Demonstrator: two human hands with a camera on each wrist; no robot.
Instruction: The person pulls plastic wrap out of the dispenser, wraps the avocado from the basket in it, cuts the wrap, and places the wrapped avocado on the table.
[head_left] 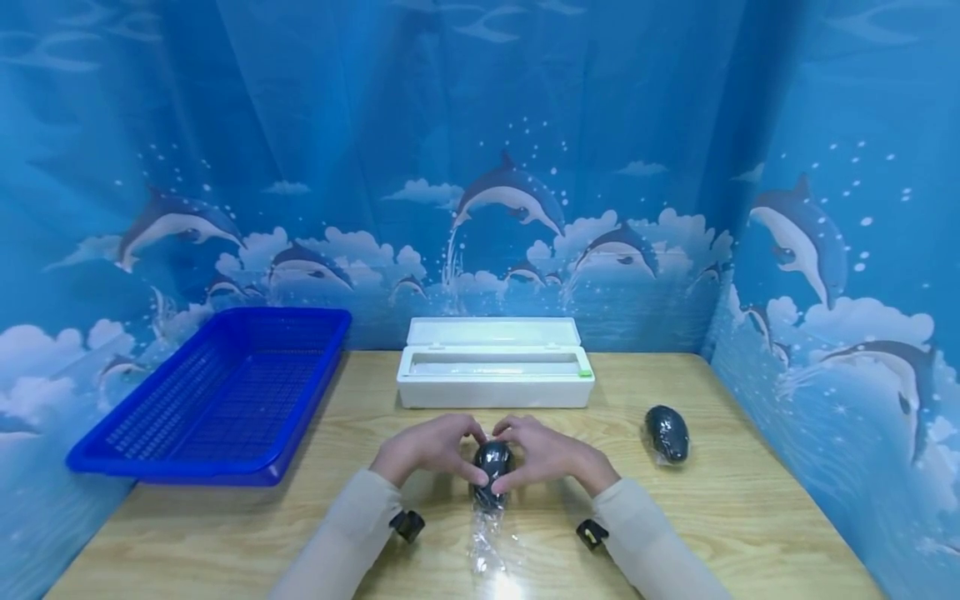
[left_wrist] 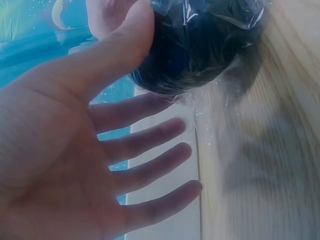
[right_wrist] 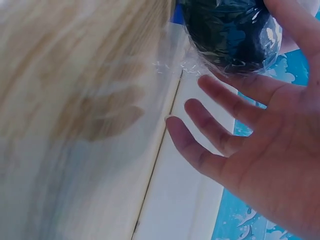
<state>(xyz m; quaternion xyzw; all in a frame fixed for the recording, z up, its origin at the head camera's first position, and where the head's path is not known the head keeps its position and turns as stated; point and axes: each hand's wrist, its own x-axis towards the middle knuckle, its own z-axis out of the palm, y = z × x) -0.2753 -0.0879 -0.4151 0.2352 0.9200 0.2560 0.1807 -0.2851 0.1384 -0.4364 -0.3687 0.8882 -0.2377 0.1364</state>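
Observation:
A black computer mouse (head_left: 492,457) wrapped in clear plastic film lies at the front middle of the wooden table. My left hand (head_left: 431,447) pinches it from the left, thumb on its upper side and index finger at its far end. From the right, my right hand (head_left: 552,455) pinches it the same way. A loose tail of clear film (head_left: 486,543) trails from the mouse toward me. In the left wrist view, the other fingers (left_wrist: 150,150) spread away from the wrapped mouse (left_wrist: 192,55). The right wrist view shows wrinkled film around the mouse (right_wrist: 232,37).
Behind the hands stands a white cling film dispenser (head_left: 495,393), lid raised, with a roll inside and a green slider (head_left: 585,373). A blue plastic basket (head_left: 180,468) sits at the left. Another film-wrapped black mouse (head_left: 667,433) lies at the right. A dolphin-print curtain (head_left: 375,167) surrounds the table.

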